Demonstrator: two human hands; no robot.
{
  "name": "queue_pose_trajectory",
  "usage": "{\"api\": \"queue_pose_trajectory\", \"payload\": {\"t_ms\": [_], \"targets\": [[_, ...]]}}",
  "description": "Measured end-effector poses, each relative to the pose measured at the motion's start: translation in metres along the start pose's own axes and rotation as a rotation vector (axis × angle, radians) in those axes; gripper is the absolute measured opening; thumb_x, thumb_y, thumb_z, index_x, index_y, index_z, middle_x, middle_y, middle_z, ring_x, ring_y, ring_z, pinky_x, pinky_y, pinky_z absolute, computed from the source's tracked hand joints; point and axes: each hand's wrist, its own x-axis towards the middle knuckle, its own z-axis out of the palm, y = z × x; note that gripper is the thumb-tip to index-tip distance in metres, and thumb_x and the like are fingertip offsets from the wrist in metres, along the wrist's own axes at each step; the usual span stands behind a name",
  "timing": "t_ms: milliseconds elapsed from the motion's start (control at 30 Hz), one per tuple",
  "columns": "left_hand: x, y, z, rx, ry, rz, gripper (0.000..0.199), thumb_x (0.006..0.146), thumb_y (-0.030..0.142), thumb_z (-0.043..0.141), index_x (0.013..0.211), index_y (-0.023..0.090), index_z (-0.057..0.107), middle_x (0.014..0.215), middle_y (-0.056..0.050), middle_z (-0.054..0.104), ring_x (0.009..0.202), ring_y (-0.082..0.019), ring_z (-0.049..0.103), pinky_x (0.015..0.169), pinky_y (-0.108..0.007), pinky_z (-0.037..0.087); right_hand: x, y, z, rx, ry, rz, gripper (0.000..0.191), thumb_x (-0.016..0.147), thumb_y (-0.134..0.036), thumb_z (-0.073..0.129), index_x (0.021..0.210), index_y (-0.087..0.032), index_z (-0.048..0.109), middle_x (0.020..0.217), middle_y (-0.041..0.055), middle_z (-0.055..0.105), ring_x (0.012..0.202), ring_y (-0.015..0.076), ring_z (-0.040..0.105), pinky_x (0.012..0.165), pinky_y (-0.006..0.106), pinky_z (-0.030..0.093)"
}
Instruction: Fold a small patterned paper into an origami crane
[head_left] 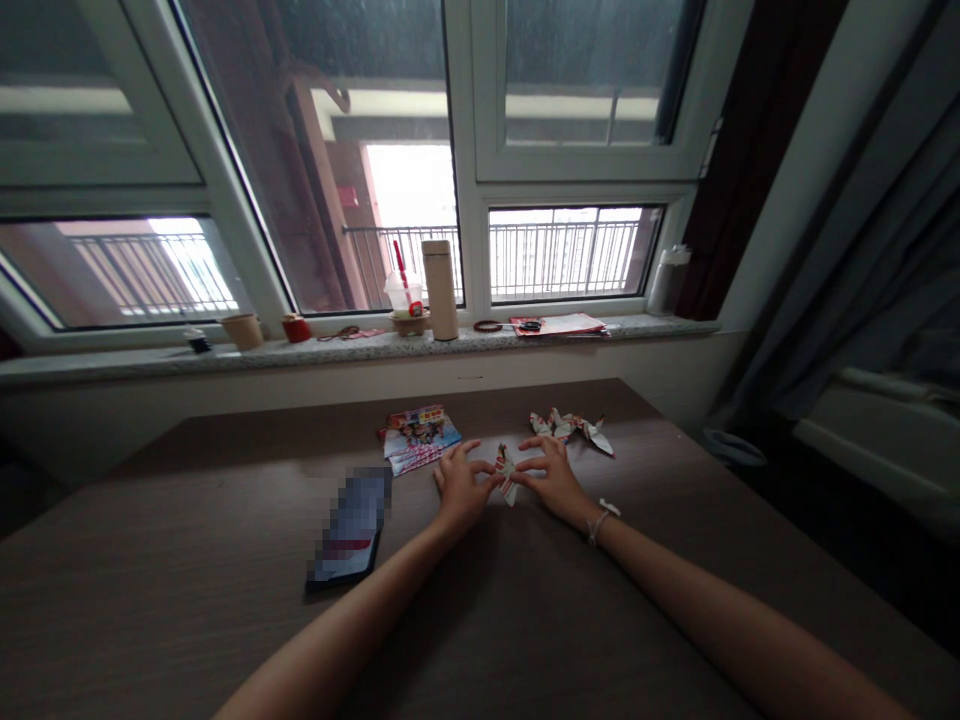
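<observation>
A small folded paper crane (506, 478), white with red printing, is held low over the brown table (225, 640). My left hand (463, 482) pinches its left side between thumb and forefinger. From the right, my right hand (553, 478) pinches the opposite side, its other fingers loosely spread. Several more folded paper cranes (574, 428) lie together just beyond my right hand. Beyond my left hand rests a stack of colourful printed papers (421, 436). A phone (351, 530), its screen blurred out, lies to the left of my left forearm.
Along the stone windowsill (337, 348) stand a beige flask (440, 290), a plastic cup with a red straw (405, 292), a paper cup (242, 330) and a clear bottle (667, 280). Scissors (526, 325) lie by more papers (566, 324). A grey curtain (847, 200) hangs at right.
</observation>
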Motion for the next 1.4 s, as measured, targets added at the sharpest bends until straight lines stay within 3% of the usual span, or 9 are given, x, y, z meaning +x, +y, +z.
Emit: {"api": "queue_pose_trajectory", "payload": {"t_ms": [267, 533, 700, 867, 1100, 1400], "targets": [[0.0, 0.001, -0.001, -0.019, 0.029, -0.013, 0.006, 0.075, 0.033, 0.071, 0.076, 0.028, 0.075, 0.136, 0.0, 0.053, 0.132, -0.029, 0.033, 0.11, -0.053, 0.023, -0.001, 0.005, 0.001, -0.014, 0.007, 0.003, 0.012, 0.075, -0.04, 0.071, 0.078, -0.029, 0.074, 0.114, 0.004, 0.063, 0.122, 0.0271, 0.042, 0.109, 0.05, 0.024], [-0.001, -0.005, 0.001, -0.004, 0.083, -0.009, 0.016, 0.076, 0.034, 0.07, 0.091, 0.032, 0.073, 0.133, -0.001, 0.053, 0.129, -0.026, 0.038, 0.109, -0.047, 0.027, -0.001, -0.006, -0.009, 0.013, 0.072, -0.036, 0.013, 0.078, -0.034, 0.064, 0.073, -0.022, 0.065, 0.108, 0.0052, 0.07, 0.12, 0.027, 0.051, 0.112, 0.057, 0.013], [-0.002, -0.005, 0.001, 0.0, 0.106, -0.019, 0.016, 0.078, 0.034, 0.067, 0.092, 0.03, 0.073, 0.131, -0.003, 0.053, 0.126, -0.027, 0.041, 0.108, -0.046, 0.03, -0.002, -0.015, -0.018, -0.184, 0.118, -0.144, 0.005, 0.079, -0.023, 0.058, 0.077, -0.022, 0.062, 0.097, 0.0049, 0.072, 0.113, 0.0265, 0.058, 0.114, 0.059, 0.005], [-0.002, -0.005, 0.001, 0.003, 0.157, -0.064, 0.018, 0.08, 0.037, 0.063, 0.091, 0.028, 0.073, 0.128, -0.005, 0.053, 0.125, -0.028, 0.041, 0.108, -0.047, 0.031, -0.004, -0.018, -0.018, -0.338, 0.036, -0.21, 0.007, 0.084, -0.027, 0.057, 0.082, -0.023, 0.063, 0.097, 0.005, 0.071, 0.116, 0.0275, 0.055, 0.114, 0.06, 0.002], [-0.004, -0.001, -0.003, 0.07, 0.141, -0.07, 0.017, 0.079, 0.036, 0.064, 0.087, 0.026, 0.074, 0.129, -0.007, 0.052, 0.125, -0.029, 0.04, 0.108, -0.046, 0.03, -0.007, -0.015, -0.014, -0.378, -0.06, -0.177, 0.018, 0.083, -0.041, 0.063, 0.08, -0.024, 0.066, 0.094, 0.004, 0.069, 0.114, 0.0279, 0.052, 0.11, 0.063, 0.002], [-0.006, -0.002, -0.001, 0.135, 0.071, -0.06, 0.015, 0.077, 0.037, 0.065, 0.083, 0.029, 0.076, 0.13, -0.005, 0.054, 0.127, -0.03, 0.038, 0.108, -0.046, 0.028, -0.005, -0.012, -0.015, -0.284, -0.098, -0.147, 0.02, 0.088, -0.034, 0.054, 0.084, -0.029, 0.074, 0.094, 0.0035, 0.07, 0.108, 0.0255, 0.052, 0.111, 0.063, 0.0]]}}
